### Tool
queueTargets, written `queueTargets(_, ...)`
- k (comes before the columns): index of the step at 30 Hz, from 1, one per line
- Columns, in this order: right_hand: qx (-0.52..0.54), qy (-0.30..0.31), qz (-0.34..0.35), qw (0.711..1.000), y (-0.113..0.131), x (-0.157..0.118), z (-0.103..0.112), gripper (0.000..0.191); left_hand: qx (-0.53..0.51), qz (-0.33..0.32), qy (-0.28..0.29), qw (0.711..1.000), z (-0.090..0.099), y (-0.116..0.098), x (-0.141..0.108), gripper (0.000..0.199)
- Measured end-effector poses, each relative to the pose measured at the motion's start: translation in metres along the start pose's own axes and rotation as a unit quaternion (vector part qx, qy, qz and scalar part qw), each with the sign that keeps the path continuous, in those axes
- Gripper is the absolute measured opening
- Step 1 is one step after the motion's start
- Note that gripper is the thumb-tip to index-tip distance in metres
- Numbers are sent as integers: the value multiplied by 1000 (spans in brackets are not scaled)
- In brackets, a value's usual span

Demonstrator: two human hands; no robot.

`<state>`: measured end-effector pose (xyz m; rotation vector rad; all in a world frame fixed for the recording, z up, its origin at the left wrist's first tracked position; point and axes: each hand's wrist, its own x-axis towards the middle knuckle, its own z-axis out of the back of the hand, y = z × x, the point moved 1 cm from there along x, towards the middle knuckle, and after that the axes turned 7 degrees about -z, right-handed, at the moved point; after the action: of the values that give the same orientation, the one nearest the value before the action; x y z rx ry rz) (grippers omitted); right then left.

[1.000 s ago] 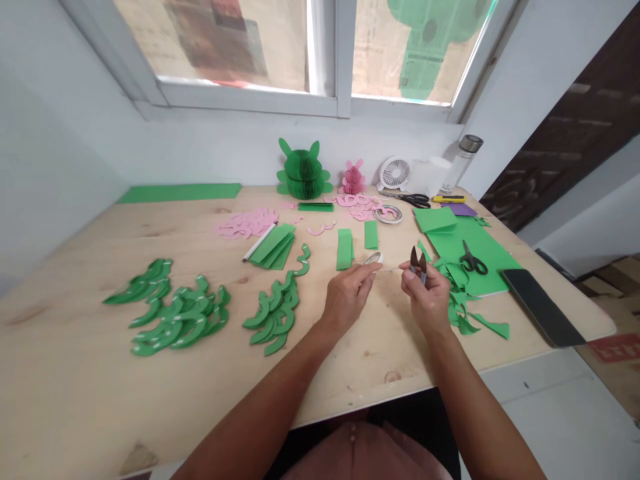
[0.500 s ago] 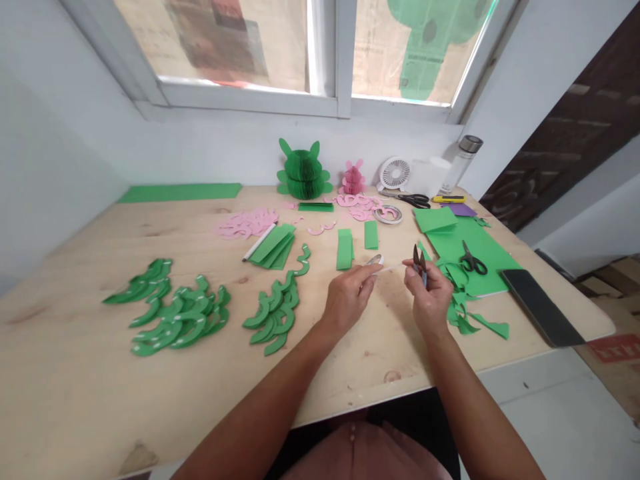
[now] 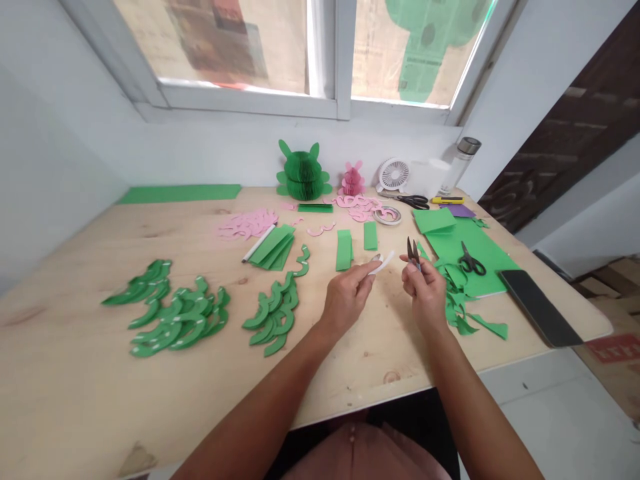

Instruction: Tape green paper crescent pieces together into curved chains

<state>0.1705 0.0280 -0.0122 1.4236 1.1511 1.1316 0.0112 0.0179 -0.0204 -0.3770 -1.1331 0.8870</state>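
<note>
The person's left hand had its grip pressed together, pinching a thin white paper strip that curved out to the right, above the wooden bench. The right hand had its grip closed around a pair of small snips, with the points up and the dark blades slightly parted, near the strip's free end. The main risks seemed to lie there: the strip looked flimsy enough to crease or tear under a hard pinch, and a slip with the exposed points could nick a finger. Loose paper was another weakness, since a sleeve or a careless sweep could scatter the pieces, and the phone at the bench's right edge looked easy to knock off.

The count was clearer in some places than others: three heaps of curved green paper pieces, too many to count exactly, two loose green strips, and two honeycomb paper figures, one green and one pink. There were also two pairs of scissors, one on a green sheet and one further back, plus one tape roll, one small fan and one bottle.
</note>
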Motion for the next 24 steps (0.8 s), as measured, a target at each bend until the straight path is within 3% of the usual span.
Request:
queueTargets(9, -11, 41, -73, 996, -4, 3, 0, 37, -41, 52, 13, 998, 3, -1, 1, 35)
queueTargets(15, -19, 87, -75, 993, -5, 2, 0, 40, -58, 69, 19, 996, 5, -3, 3, 35)
queueTargets(24, -20, 78, -76, 994, -10, 5, 1, 42, -72, 87, 29, 993, 5, -3, 2, 33)
